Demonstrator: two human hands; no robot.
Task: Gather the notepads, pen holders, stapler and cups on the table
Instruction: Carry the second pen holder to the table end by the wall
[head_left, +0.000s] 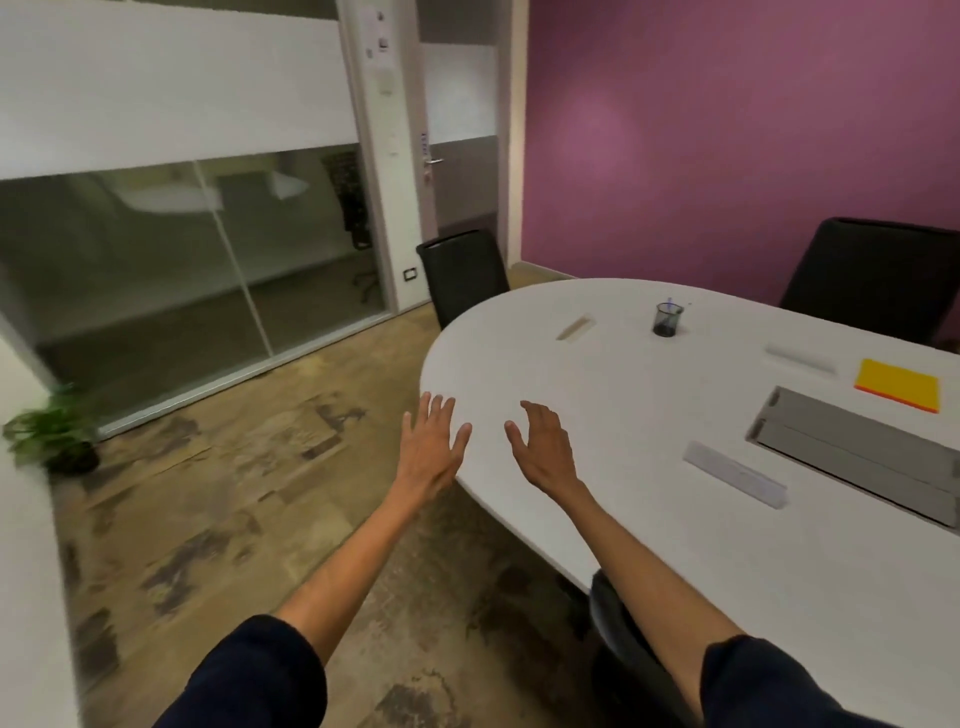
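Purple wall (727, 130) and a glass partition (156, 260) close off a meeting room with a white oval table (623, 395), 2 black chairs, one at its rounded end (462, 275) and one on the far side (878, 275), and a potted plant (52, 431) on the floor at the left. Both bare forearms reach forward from dark sleeves; the left hand (434, 441) is released, fingers spread and straight, over the table's rounded edge, and the right hand (545, 449) just beside it is also released, fingers loosely bent, holding nothing; whether either touches the top I cannot tell. A mesh pen holder (666, 319) with a blue pen stands upright toward the far side, well apart from the hands. A yellow notepad (897, 384) with an orange edge lies flat at the right, just beyond a grey hatch (857, 452) set in the tabletop. 3 pale strips lie on the table, too blurred to identify
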